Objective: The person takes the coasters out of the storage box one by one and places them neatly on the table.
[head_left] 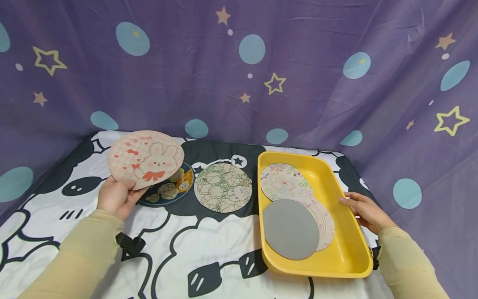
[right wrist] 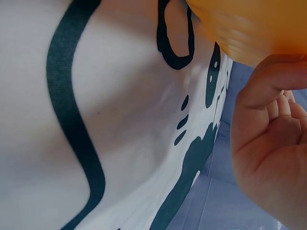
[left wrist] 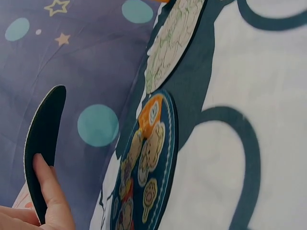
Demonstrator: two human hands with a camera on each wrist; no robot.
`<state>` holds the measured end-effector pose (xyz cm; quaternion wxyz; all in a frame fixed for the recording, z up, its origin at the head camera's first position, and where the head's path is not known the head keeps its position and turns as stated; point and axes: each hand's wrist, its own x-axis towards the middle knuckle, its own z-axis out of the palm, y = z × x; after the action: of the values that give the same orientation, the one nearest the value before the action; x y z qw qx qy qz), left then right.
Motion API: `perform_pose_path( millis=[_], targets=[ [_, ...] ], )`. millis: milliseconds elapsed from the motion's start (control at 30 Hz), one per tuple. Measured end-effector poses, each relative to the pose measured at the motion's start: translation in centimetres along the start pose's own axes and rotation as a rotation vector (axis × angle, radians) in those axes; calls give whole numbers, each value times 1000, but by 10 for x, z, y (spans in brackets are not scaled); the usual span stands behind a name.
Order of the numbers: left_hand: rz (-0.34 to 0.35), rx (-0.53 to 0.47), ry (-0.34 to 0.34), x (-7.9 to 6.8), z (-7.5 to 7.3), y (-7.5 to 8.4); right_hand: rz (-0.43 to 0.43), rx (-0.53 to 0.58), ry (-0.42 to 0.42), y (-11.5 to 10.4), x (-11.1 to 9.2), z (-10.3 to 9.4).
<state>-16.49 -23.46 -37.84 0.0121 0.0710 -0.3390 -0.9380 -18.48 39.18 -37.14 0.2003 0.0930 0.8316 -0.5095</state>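
Observation:
My left hand [head_left: 117, 197] pinches the lower edge of a round pink mat [head_left: 147, 160] with a white rabbit and red bow. The mat is raised and tilted, and its dark backing [left wrist: 44, 139] faces the left wrist camera. Partly behind it, a dark blue round mat [head_left: 168, 191] with cartoon animals lies on the cloth. On the right, my right hand [head_left: 367, 211] holds the side rim of a yellow tray [head_left: 351, 245], thumb over the edge and fingers outside. In the right wrist view, the thumb [right wrist: 278, 72] lies against the yellow wall.
A round floral mat [head_left: 223, 187] with green line drawings lies between the blue mat and the tray. Inside the tray, a plain grey disc [head_left: 291, 229] overlaps a pinkish mat [head_left: 325, 224], near a colourful patterned mat [head_left: 285, 180]. A purple curtain [head_left: 209, 99] hangs behind the cloth-covered surface [head_left: 209, 253].

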Motion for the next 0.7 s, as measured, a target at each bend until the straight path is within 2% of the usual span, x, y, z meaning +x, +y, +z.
perform_pose_path(
  millis=[233,433,533,700],
  targets=[
    [10,47,137,3,-6,7,11,2,1,1,0,1],
    [29,6,172,3,-14,14,5,0,0,-1,0,2],
    [49,25,199,3,-17,18,7,1,1,-2,0,2],
    [38,16,223,0,-24,27,15,-1,4,-1,0,2]
  ],
)
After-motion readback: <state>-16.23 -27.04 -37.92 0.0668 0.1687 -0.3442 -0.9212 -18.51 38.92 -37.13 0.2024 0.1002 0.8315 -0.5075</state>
